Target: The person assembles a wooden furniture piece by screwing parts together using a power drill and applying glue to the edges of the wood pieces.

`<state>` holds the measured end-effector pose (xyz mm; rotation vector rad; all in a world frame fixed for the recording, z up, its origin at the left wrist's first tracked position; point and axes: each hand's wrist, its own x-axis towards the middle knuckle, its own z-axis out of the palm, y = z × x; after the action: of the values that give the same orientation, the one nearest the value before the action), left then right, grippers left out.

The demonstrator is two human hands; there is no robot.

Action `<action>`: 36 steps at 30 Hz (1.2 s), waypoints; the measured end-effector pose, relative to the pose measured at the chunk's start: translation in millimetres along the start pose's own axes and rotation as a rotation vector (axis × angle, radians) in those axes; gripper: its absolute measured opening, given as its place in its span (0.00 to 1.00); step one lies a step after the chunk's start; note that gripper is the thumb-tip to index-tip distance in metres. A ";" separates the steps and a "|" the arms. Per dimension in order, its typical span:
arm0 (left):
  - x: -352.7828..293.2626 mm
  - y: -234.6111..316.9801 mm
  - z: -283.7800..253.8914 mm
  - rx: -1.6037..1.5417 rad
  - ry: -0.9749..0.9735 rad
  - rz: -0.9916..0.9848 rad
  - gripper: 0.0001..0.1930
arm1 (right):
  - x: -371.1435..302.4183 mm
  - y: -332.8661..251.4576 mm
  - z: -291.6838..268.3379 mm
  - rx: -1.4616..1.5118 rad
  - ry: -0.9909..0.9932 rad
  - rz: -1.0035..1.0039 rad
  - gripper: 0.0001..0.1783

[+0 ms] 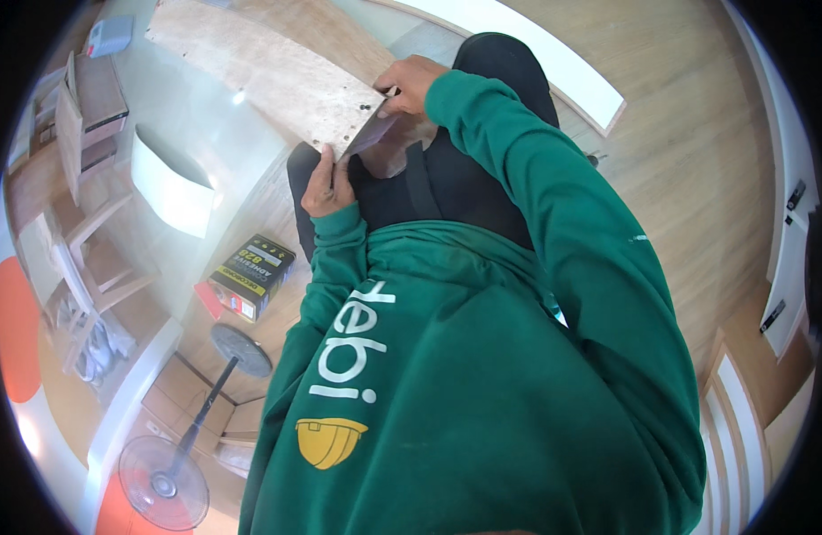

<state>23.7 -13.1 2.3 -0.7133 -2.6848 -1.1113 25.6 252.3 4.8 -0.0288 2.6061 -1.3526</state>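
A long pale plywood board reaches from my lap toward the upper left, with several small dark holes near its close end. My left hand grips the near-left corner, thumb up along the edge and the other fingers partly hidden. At the opposite corner of that end, my right hand is closed with its fingertips on the board's edge. Between my hands, a glossy brownish sheet shows below the board's end, over my dark trousers; what it is made of I cannot tell.
Left of my knee stands a black-and-yellow adhesive can. A standing fan is at lower left. A curved white panel and wooden furniture lie farther left. A long white panel rests beyond my right knee on the wood-look floor.
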 end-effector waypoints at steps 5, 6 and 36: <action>-1.0 -0.4 2.8 0.026 -0.033 -0.032 0.18 | -48.8 -11.4 -51.5 0.140 0.501 0.015 0.30; -0.2 0.9 3.6 0.022 -0.039 -0.037 0.17 | -75.1 -15.0 -85.1 0.419 0.508 0.181 0.30; 7.1 16.2 -4.6 -0.277 -0.022 -0.555 0.15 | -117.6 238.1 82.8 0.086 0.785 0.603 0.12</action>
<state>25.1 -3.7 18.0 0.0126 -2.8577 -1.6223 174.6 336.6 -214.5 1.4325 2.7010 -1.3970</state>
